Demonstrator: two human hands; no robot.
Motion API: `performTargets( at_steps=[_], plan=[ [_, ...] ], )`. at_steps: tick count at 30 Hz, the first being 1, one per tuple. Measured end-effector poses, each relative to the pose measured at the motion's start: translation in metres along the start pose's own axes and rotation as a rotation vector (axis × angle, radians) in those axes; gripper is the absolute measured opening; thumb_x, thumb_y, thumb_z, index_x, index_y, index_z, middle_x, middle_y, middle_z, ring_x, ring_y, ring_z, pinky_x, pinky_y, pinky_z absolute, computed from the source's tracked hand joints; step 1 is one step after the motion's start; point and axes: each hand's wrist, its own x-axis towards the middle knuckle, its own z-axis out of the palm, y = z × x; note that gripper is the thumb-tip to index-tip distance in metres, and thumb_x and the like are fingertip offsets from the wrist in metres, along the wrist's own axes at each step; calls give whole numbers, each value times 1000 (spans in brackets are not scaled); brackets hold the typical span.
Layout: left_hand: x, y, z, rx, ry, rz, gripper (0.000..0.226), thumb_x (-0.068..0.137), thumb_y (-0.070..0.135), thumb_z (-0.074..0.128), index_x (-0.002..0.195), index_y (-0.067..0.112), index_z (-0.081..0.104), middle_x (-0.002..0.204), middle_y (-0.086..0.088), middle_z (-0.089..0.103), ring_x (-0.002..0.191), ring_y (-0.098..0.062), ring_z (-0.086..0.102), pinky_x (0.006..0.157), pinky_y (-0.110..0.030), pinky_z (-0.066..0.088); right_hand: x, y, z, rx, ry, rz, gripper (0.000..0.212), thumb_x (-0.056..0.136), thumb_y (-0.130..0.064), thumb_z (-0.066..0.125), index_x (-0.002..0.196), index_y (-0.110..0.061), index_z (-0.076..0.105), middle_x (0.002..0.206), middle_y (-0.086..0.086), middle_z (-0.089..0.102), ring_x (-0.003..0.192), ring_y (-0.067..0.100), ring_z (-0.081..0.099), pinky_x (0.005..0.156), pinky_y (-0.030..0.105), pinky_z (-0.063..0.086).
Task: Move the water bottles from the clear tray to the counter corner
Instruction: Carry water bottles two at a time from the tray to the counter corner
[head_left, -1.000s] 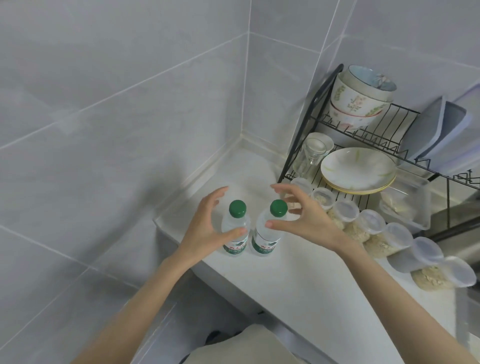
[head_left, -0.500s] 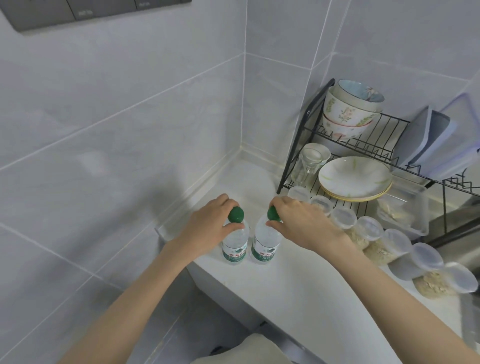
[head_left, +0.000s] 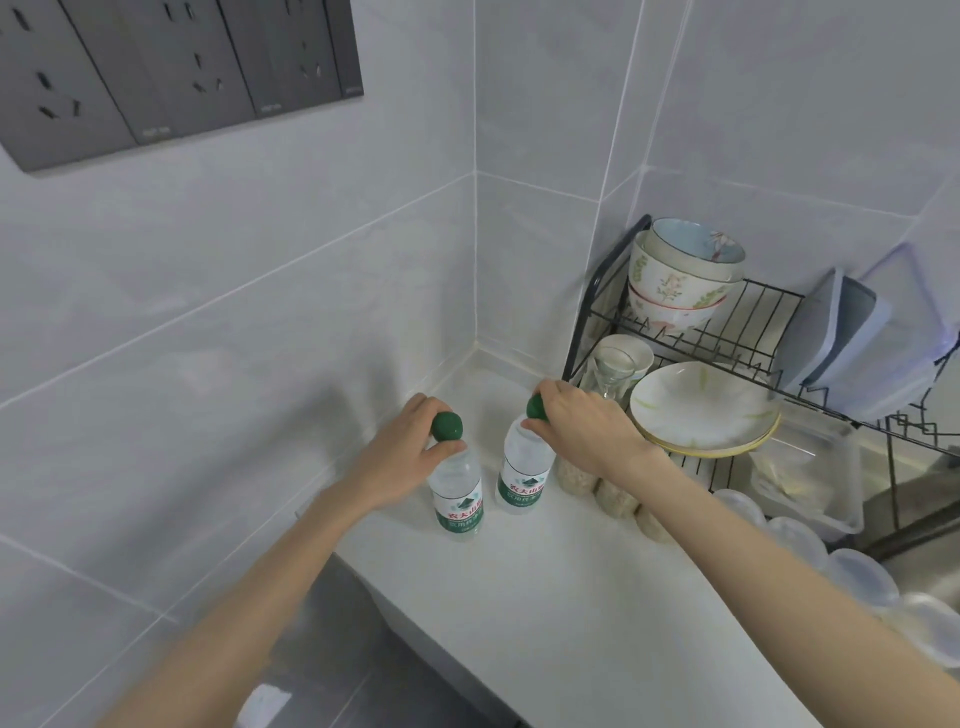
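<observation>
1. While two water bottles stand side by side near the counter's (head_left: 571, 597) left front edge, each is held at its top by one of the person's bare hands.
2. Left grip (head_left: 400, 457): fingers and thumb curl round the green cap (head_left: 447, 426) of the left bottle (head_left: 460, 493), pinching it from the side, with the thumb under the cap at the neck.
3. Right grip (head_left: 582, 431): it comes from above and the right, with fingers wrapped over the green cap (head_left: 535, 407) of the right bottle (head_left: 522, 478), so most of that cap is covered.
4. Both bottles are clear with green-and-white labels. They sit just apart from each other, not touching. Whether their bases press on the counter or hang barely above it I cannot tell.
5. The corner where the two tiled walls meet lies behind the bottles, well apart from them.
6. Just right of the right bottle, a row of lidded jars (head_left: 615, 496) with pale grain runs along the counter under the right forearm.
7. Behind those stands a black wire dish rack (head_left: 753, 312). Its upper level holds stacked patterned bowls (head_left: 680, 280) and pale plastic containers (head_left: 852, 343). Lower down are a glass (head_left: 613, 369) and a white plate (head_left: 701, 405).
8. A dark socket panel (head_left: 171, 67) is fixed on the left wall, high above the hands.
</observation>
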Motion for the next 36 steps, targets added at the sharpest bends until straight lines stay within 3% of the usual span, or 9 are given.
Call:
performTargets(
  at_steps=[13, 17, 23, 29, 36],
  plan=[
    [150, -22, -21, 40, -84, 42, 29, 93, 22, 58, 112, 2, 48, 107, -8, 41, 93, -25, 49, 83, -34, 37, 92, 4, 2, 53, -14, 114, 34, 100, -32, 43, 115, -2, 43, 112, 14, 53, 100, 39, 61, 66, 39, 40],
    [194, -33, -19, 43, -129, 70, 30, 93, 17, 58, 115, 0, 48, 105, -6, 37, 95, -25, 48, 86, -31, 37, 126, 2, 7, 131, -14, 183, 24, 99, -22, 46, 113, -2, 43, 110, 17, 52, 97, 39, 61, 67, 38, 41],
    [240, -50, -9, 32, -150, 47, 29, 92, 13, 58, 118, 2, 50, 106, -7, 37, 106, -28, 48, 80, -22, 31, 160, 7, 17, 390, 10, 370, 26, 100, -20, 44, 113, 1, 39, 114, 20, 47, 96, 42, 58, 78, 46, 47],
    [274, -59, -6, 113, -136, 105, 31, 92, 15, 58, 119, 3, 51, 113, -17, 45, 108, -30, 47, 95, -32, 35, 185, 14, 27, 524, 85, 477, 33, 100, -22, 44, 115, 6, 37, 117, 22, 47, 95, 43, 57, 68, 33, 35],
    [293, -61, 2, 12, -82, 92, 32, 90, 6, 56, 122, 6, 52, 119, -18, 44, 115, -29, 46, 105, -33, 34, 206, 22, 33, 603, 153, 532, 33, 98, -22, 48, 113, 5, 38, 116, 22, 49, 95, 41, 56, 67, 34, 33]
  ],
)
